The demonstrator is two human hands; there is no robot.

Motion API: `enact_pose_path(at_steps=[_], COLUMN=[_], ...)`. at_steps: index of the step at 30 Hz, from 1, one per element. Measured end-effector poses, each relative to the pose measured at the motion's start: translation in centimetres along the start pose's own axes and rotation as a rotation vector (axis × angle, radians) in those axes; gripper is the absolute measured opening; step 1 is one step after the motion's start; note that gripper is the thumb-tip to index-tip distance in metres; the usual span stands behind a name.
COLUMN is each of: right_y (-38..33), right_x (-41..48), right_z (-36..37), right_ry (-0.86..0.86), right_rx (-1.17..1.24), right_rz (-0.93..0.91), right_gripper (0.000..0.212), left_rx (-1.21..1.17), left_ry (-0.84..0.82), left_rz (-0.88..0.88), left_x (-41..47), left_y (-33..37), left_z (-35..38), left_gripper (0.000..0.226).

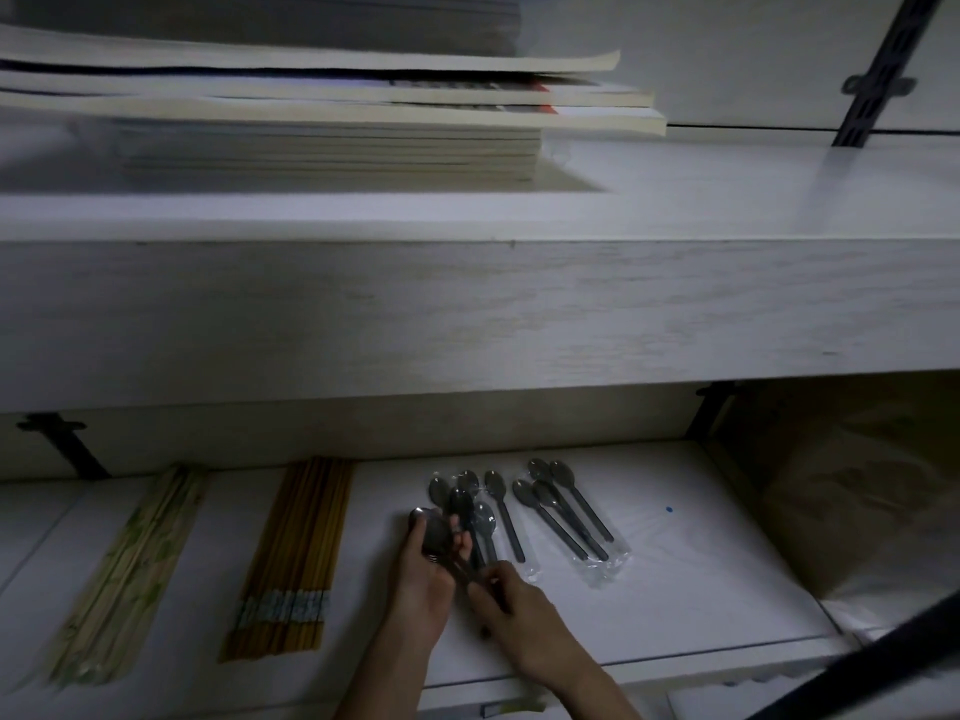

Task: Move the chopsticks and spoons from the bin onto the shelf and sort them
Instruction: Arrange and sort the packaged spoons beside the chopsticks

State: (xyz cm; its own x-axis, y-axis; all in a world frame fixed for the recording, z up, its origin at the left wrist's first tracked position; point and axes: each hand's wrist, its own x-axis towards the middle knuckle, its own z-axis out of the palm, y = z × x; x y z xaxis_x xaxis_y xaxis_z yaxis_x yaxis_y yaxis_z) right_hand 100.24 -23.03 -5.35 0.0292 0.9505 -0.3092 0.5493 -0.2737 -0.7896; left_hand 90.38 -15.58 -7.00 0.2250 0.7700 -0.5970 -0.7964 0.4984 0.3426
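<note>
both forearms are cut off at the bottom edge. on the lower shelf [675, 605], the left hand [423, 579] curls round a dim bunch of spoons [435, 537]; the right hand [519, 610] pinches their handles. pale chopsticks [124, 574], yellow chopsticks [296, 553], then wrapped spoons [563, 506] lie sorted.

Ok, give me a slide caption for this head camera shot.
Both hands gather spoons beside sorted chopsticks on a shelf.

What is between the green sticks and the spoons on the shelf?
In the head view, a bundle of yellow chopsticks lies between the pale green chopsticks and the spoons, with bare white shelf on either side.
</note>
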Motion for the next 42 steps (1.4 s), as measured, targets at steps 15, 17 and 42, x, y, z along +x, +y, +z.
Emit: enact_pose_path(at_steps=[15, 17, 42], right_y=[-1.5, -1.7, -4.5], right_x=[-0.7, -0.8, 5.5], right_z=[1.8, 2.3, 6.2], right_ry=[-0.296, -0.304, -0.117], right_rx=[0.443, 0.499, -0.282], right_rz=[0.135, 0.128, 0.101], right_gripper=[0.025, 0.025, 0.034], left_rx=[0.148, 0.171, 1.28], left_ry=[0.028, 0.041, 0.111], left_rz=[0.103, 0.114, 0.443], left_x=[-0.9, -1.0, -0.1], left_y=[0.9, 1.2, 4.3], left_z=[-1.1, -1.3, -5.5], left_gripper=[0.026, 0.025, 0.024])
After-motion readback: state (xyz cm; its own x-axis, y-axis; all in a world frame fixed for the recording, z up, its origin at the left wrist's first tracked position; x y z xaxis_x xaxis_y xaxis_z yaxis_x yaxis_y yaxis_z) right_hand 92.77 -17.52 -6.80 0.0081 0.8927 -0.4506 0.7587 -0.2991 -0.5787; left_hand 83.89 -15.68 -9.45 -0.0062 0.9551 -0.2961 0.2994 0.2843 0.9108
